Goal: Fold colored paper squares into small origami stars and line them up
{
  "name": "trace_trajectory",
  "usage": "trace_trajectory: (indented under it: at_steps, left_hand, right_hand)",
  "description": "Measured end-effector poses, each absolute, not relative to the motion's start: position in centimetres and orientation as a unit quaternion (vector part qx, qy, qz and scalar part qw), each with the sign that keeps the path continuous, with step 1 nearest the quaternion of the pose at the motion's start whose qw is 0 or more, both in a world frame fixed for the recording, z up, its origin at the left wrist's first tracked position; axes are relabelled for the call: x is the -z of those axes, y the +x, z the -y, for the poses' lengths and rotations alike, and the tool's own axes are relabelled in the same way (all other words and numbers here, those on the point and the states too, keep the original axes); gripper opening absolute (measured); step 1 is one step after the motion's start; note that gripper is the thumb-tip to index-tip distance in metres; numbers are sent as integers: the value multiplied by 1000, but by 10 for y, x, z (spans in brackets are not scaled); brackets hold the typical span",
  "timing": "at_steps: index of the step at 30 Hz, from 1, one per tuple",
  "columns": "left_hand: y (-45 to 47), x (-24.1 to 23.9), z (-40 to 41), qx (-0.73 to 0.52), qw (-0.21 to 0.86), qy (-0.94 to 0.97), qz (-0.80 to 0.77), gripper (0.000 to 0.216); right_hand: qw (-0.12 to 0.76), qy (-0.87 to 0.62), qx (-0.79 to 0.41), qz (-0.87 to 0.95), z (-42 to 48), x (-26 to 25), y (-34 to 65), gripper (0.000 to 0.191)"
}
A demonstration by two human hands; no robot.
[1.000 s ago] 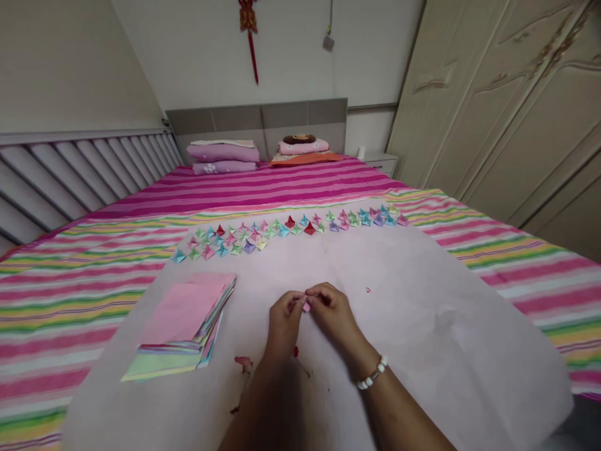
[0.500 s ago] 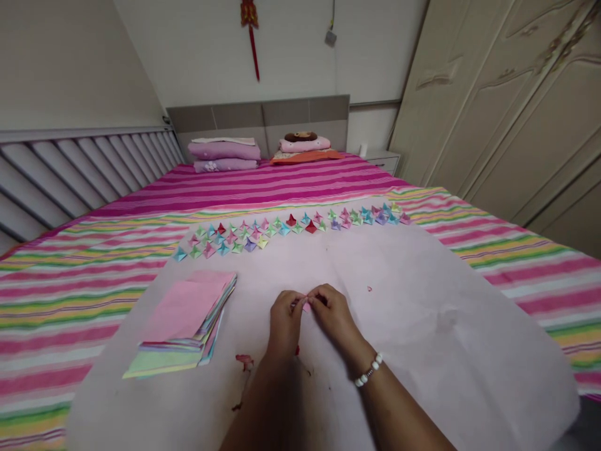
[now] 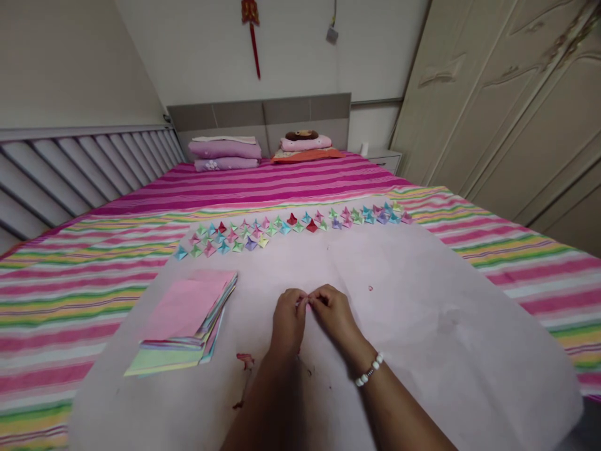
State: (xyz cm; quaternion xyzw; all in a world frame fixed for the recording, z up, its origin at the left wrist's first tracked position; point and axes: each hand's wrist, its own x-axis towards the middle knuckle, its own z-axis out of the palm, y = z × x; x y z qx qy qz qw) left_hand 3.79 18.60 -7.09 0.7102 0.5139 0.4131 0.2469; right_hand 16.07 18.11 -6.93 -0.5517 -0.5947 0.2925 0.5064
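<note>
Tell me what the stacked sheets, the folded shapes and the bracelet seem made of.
Stacked sheets: matt coloured paper, judging by thin layered edges. Folded shapes: apparently matt paper too, with sharp points. Bracelet: smooth-looking round white beads, perhaps plastic or stone, with darker, maybe metal spacers.

Bare forearms point(image 3: 404, 401) stretched forward and converged, left hand point(image 3: 288, 318) was curled, right hand point(image 3: 333, 312) angled inward with bent fingers, thumbs and forefingers pinched, fingertips met or nearly met.
</note>
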Motion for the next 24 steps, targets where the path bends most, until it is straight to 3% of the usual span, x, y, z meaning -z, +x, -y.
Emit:
trace_trajectory:
  at_steps: [24]
  left_hand:
    - [37,76,-188,-463,282,630,-556,11]
  right_hand:
    - [499,-578,-331,554,-181,69,160,11]
